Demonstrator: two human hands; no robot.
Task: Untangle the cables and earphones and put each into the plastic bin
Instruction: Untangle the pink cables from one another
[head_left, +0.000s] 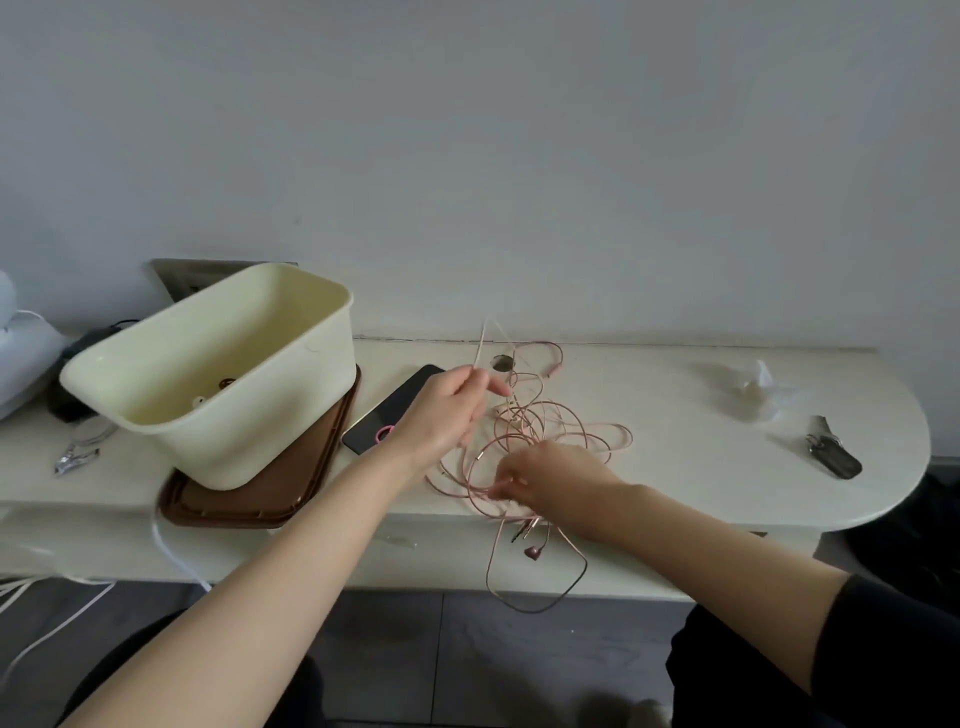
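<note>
the plastic bin (249, 415) sits tilted on a brown tray (270, 493) at the bench's (675, 467) left. the left hand (447, 410), arm outstretched, pinches a raised pale cable (479, 348) above the pink tangle (540, 421). the right hand (550, 478), palm down, pinches the tangle's near strands.

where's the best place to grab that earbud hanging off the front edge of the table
Probably pinch the thin cord just above the earbud, coming from the near side, below the table edge. It dangles free there in open air, while higher up its cord runs into the tangle of pink cables under the right hand.
</note>
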